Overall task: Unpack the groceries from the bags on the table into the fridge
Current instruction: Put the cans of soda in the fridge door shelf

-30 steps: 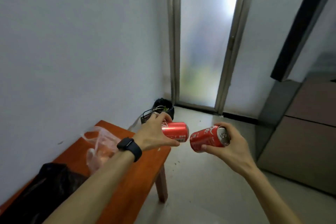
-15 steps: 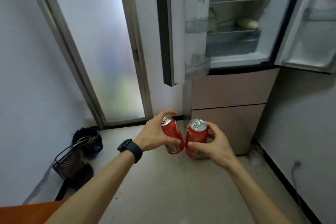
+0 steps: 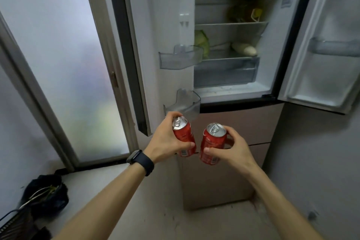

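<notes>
— Where do the fingers sit?
— Left hand (image 3: 165, 142) curls its fingers (image 3: 186, 144) round the left soda can (image 3: 184, 133); right hand (image 3: 234, 149) grips the right soda can (image 3: 213, 141) — both upright, close, not touching.
— Beyond them?
— The open fridge (image 3: 224, 76), its door bin (image 3: 187, 103) just above.

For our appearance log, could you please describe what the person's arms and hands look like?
The left forearm and right forearm are bare, with no sleeves in view, and the left hand and right hand wear no gloves. The left wrist carries a black smartwatch with a dark rectangular face and a black strap. The right wrist wears nothing.
</notes>
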A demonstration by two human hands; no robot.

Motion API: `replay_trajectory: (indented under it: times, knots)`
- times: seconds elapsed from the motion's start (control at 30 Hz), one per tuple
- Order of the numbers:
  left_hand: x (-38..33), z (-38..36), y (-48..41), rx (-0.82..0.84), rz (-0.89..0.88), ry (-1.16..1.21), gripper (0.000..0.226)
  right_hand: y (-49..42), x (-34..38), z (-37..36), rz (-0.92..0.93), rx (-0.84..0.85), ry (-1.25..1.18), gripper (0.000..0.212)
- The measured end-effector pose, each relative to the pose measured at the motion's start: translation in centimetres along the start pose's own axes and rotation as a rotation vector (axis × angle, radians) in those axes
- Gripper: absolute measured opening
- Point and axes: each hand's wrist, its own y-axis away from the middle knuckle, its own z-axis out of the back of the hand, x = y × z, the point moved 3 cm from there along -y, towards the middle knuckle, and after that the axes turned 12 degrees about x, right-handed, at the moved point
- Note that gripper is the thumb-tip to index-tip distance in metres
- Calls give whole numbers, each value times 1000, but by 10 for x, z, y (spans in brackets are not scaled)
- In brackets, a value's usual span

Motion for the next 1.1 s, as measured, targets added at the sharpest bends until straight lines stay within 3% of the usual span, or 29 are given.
replay_trajectory:
  times: [0.27,0.5,0.83,1.1]
  knots:
    - [-22,28,-103,-311,-83,-188,85,-108,28,59,173,-8,-177,74]
    - [-16,11,-152,-475,123,-292,84,-199,20,71,286,43,-305,77]
    - [4,1,-157,-496,421,-444,91,-254,-4,56,308,291,-282,80]
    - [15,-2,-156,-350,584,-666,94,-277,-1,44,355,389,20,82]
